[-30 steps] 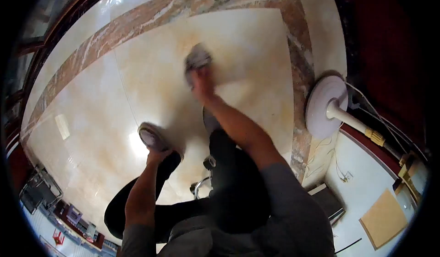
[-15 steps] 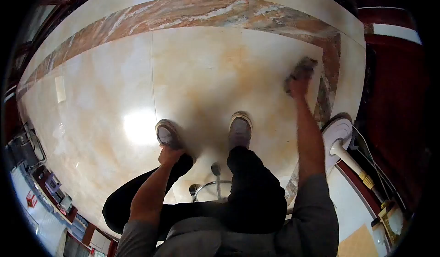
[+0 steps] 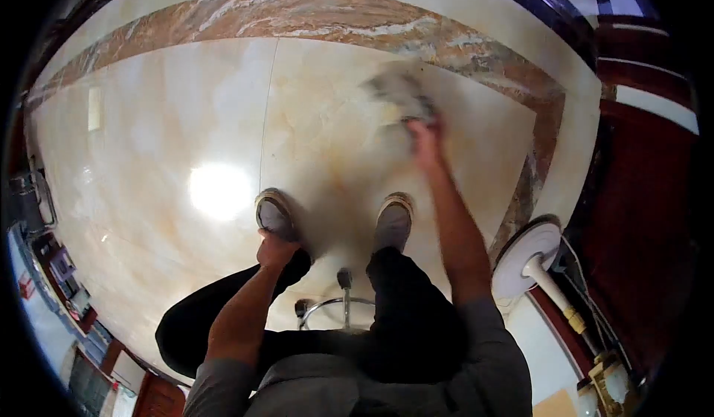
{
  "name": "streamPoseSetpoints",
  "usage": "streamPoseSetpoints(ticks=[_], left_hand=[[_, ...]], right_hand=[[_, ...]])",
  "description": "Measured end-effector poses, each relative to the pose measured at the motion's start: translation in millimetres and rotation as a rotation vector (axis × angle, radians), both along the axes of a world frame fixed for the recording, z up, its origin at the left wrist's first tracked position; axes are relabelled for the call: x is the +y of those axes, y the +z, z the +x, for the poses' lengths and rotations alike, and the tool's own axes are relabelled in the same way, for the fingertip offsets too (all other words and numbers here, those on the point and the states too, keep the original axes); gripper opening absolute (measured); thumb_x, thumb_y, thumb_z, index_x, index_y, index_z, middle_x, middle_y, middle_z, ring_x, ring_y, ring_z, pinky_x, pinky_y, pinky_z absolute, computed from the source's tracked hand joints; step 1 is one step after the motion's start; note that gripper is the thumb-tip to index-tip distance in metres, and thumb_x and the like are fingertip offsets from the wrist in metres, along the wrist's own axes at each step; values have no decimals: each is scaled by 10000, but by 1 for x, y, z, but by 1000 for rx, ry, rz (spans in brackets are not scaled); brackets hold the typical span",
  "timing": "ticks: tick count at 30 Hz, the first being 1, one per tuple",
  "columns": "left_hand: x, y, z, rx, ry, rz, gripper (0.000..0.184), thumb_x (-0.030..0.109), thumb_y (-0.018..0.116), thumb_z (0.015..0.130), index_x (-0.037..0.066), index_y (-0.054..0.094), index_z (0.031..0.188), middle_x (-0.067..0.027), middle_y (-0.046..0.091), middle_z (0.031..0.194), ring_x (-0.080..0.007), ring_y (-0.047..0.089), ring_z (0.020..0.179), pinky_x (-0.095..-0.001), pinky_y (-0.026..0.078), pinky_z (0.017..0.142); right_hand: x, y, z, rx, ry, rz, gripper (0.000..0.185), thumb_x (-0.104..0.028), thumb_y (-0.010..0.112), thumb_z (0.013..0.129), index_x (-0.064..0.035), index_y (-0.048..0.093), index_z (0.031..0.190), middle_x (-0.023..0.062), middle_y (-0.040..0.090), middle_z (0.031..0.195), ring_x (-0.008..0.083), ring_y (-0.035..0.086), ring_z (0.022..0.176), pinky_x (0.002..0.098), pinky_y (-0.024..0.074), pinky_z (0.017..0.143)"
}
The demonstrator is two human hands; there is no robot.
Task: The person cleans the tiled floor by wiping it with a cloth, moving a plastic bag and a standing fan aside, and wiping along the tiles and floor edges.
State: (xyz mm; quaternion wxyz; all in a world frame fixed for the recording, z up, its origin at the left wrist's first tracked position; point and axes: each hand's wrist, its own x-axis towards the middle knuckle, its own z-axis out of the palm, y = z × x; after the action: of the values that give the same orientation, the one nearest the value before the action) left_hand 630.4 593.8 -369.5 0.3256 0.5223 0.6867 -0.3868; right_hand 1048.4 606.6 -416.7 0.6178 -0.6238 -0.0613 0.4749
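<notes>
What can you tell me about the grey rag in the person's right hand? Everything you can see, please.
The grey rag looks like soft, crumpled cloth, with darker patches beside the right hand, which grips its near end. It spreads forward and leftward from there over the pale, glossy floor, apparently against it, near the brown marbled border. Blur hides its exact edges and weave.
</notes>
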Motion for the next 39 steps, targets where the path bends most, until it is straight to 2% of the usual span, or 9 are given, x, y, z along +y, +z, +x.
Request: streamPoseSetpoints(ticks=[6,8,10,11,16,19,25,33,39], left_hand=[[10,0,1,2,32,41,1149,504,791,653,-141,179,1380,-296,664,1110,-402,678,1023,-451,544,883],[10,-2,0,5,-20,27,1119,512,781,661,-133,188,1357,-296,668,1098,-405,682,1009,-450,549,873],[14,2,4,1,-29,7,1124,516,778,662,-137,185,1359,-297,668,1097,-403,682,1011,-449,547,876],[15,5,5,-10,-30,-9,1128,520,775,663,-141,183,1360,-297,669,1095,-400,682,1013,-448,546,879],[7,-13,-1,54,-31,22,1135,524,771,664,-148,182,1364,-292,672,1092,-389,684,1015,-441,549,872],[4,-12,-3,34,-16,54,1157,501,773,669,-157,152,1390,-290,672,1094,-390,682,1017,-444,549,871],[4,-3,-4,-4,86,59,1184,422,804,664,-156,105,1425,-273,678,1069,-396,679,1006,-456,542,876],[17,0,1,-1,80,12,1146,405,774,679,-167,133,1438,-276,683,1041,-400,683,986,-454,543,875],[7,-11,-5,19,39,56,1205,446,792,657,-171,120,1444,-287,675,1074,-399,680,1008,-449,546,878]], right_hand=[[-86,-93,223,-826,-37,-508,637,-82,657,782,-39,497,1397,145,585,1275,291,595,1141,422,500,954],[-37,-73,200,-1177,257,-1069,657,-181,674,789,-47,486,1404,156,570,1275,341,567,1179,465,475,995],[8,-183,189,-1639,756,-1287,437,-218,616,820,-35,613,1217,209,563,1293,387,548,1158,456,457,968],[51,-178,132,-1628,508,-964,335,-214,567,858,-60,616,1152,180,581,1228,357,565,1095,447,477,913],[189,-63,-135,-1282,594,-24,248,-23,595,825,-60,584,1071,209,553,1191,386,565,1079,500,525,820],[210,-70,-200,-705,800,27,471,-113,618,809,-27,584,1271,275,482,1399,381,578,1192,487,491,980],[121,-15,16,498,184,-95,404,-64,683,752,-19,645,1151,59,677,967,206,652,882,350,549,757],[35,-105,213,-1494,421,-867,422,-174,637,857,-69,581,1261,152,625,1200,297,639,1054,392,522,896],[238,-128,-85,-1551,521,-247,191,-146,530,905,-87,612,1067,147,593,1124,326,615,1019,473,543,780]])
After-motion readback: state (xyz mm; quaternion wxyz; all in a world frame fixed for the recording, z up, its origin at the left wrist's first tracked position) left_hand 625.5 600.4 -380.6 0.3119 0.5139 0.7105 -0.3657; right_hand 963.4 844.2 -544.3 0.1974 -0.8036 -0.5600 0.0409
